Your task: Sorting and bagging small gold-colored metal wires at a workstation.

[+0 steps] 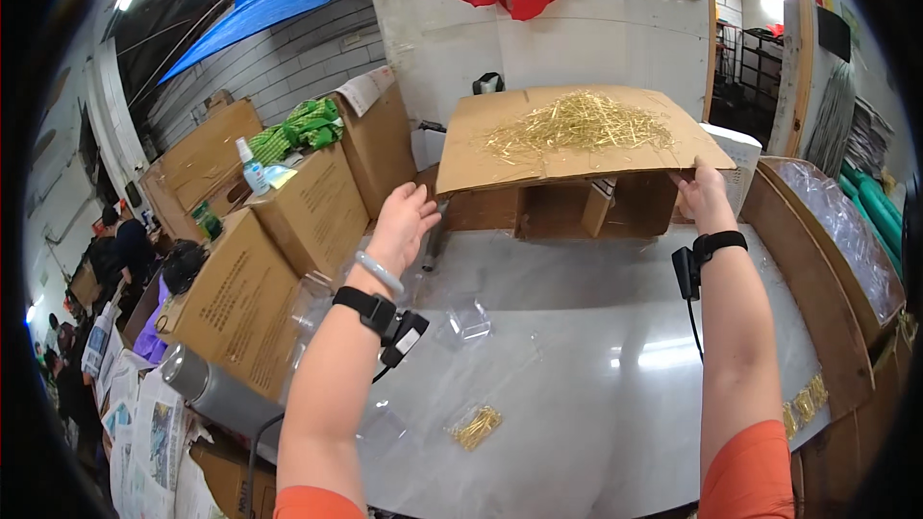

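A flat cardboard sheet point(471, 149) lies at the far side of the table, over a cardboard box with open compartments point(553, 211). On the sheet is a heap of thin gold metal pins or sticks point(586, 125). My right hand point(707, 197) grips the sheet's front right corner, thumb near the top edge. Close beside the front left corner, my left hand point(404, 226) has its fingers stretched and apart; I cannot tell whether it touches the sheet. Nearer me, a small clear box holding gold pieces point(476, 427) rests on the table.
Empty-looking clear plastic boxes point(466, 320) lie on the grey tabletop point(577, 394). Tall cartons point(231, 303) and a grey flask point(207, 389) line the left. A cardboard wall point(817, 298) edges the right, with small gold packs point(806, 404) and a box of clear plastic point(832, 221).
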`<act>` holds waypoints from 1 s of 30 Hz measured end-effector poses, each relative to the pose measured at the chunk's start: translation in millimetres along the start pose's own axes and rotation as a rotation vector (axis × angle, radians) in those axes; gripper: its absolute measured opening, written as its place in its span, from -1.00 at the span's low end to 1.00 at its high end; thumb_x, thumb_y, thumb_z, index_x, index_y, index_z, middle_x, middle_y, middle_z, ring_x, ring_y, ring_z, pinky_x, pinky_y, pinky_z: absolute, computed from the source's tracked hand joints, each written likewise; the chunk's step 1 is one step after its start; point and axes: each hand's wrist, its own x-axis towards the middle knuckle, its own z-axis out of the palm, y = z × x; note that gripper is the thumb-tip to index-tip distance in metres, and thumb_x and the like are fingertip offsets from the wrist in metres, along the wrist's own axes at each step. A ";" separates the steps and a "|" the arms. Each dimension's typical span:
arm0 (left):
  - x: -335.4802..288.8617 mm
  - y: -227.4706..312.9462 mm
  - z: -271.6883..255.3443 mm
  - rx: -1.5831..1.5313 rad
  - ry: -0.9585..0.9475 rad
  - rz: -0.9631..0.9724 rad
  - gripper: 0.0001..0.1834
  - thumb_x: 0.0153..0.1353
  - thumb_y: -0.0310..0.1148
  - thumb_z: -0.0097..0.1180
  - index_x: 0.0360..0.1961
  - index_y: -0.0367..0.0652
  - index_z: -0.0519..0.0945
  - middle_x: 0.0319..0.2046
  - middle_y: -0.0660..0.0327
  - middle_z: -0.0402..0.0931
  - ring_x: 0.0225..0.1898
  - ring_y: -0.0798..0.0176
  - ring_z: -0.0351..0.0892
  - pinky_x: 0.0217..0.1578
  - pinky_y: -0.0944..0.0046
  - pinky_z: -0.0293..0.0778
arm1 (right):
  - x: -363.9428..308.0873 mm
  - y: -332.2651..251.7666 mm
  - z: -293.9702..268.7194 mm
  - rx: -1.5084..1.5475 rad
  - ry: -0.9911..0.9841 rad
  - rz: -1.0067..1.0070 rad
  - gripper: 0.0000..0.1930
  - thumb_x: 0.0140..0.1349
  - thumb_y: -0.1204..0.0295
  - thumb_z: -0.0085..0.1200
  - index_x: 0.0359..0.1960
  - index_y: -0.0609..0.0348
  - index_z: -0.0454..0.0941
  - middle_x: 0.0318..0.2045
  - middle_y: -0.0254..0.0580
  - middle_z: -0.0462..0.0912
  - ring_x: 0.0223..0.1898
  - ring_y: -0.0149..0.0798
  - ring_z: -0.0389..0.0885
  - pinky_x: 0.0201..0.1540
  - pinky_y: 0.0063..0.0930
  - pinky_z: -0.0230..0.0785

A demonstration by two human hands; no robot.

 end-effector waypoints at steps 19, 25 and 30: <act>45.7 9.4 36.5 -0.134 -0.054 0.108 -0.82 0.33 -0.50 0.17 -0.06 -0.23 0.56 -0.20 0.19 0.62 -0.25 0.28 0.62 -0.25 0.33 0.62 | 9.7 -23.1 -36.3 -0.443 -0.008 -0.096 -0.76 0.33 0.39 0.15 -0.11 0.34 0.53 -0.37 -0.15 0.64 -0.47 -0.28 0.70 -0.44 -0.48 0.65; 54.1 49.4 45.4 -0.214 -0.232 0.151 -0.80 0.36 -0.62 0.03 -0.01 -0.39 0.43 -0.01 -0.02 0.52 0.02 0.06 0.60 0.10 0.00 0.67 | 17.5 -36.3 -9.5 -0.224 0.008 -0.099 -0.64 0.34 0.53 0.10 0.14 0.39 0.43 -0.08 -0.05 0.63 -0.22 -0.18 0.74 -0.26 -0.46 0.74; 47.0 36.5 53.4 -0.326 -0.371 -0.108 -0.68 0.32 -0.48 0.14 0.04 -0.43 0.48 0.00 0.01 0.57 0.01 0.04 0.66 0.12 0.05 0.68 | 36.0 -32.6 -4.6 -0.208 -0.108 -0.101 -0.57 0.37 0.74 -0.07 0.27 0.35 0.29 0.11 0.05 0.52 0.09 0.02 0.62 0.15 -0.08 0.64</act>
